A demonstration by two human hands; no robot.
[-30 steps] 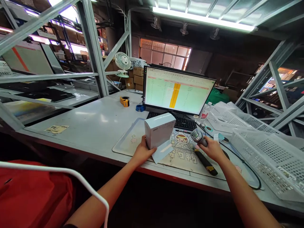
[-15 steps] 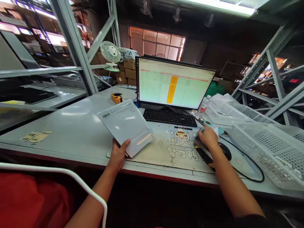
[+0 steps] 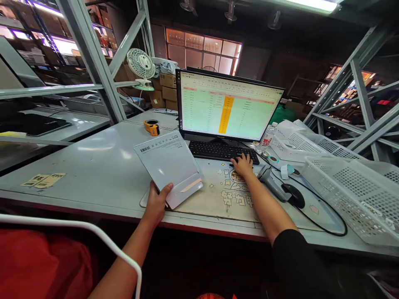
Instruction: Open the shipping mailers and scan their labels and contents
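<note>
My left hand (image 3: 157, 201) is closed on the lower edge of a flat white package (image 3: 168, 166), thumb on its front. The package is tilted over the desk; a barcode and small print show near its top, a pale strip near its bottom. My right hand (image 3: 243, 165) lies with fingers apart on the right part of a black keyboard (image 3: 212, 151), holding nothing. A grey and black barcode scanner (image 3: 274, 186) lies on the desk to the right of my right forearm, its cable running right. The monitor (image 3: 226, 108) behind the keyboard displays a spreadsheet with an orange column.
White perforated baskets (image 3: 349, 195) line the right side. Near them are a black mouse (image 3: 294, 196), tape rolls (image 3: 273, 159) and a plastic bottle (image 3: 267, 138). A yellow tape measure (image 3: 151, 127) stands left of the monitor; a small fan (image 3: 141, 64) is clipped to the frame.
My right hand has let go of the barcode scanner and moved left onto the keyboard. The scanner now lies in full view. My left hand still holds the white package, nearly unmoved.
</note>
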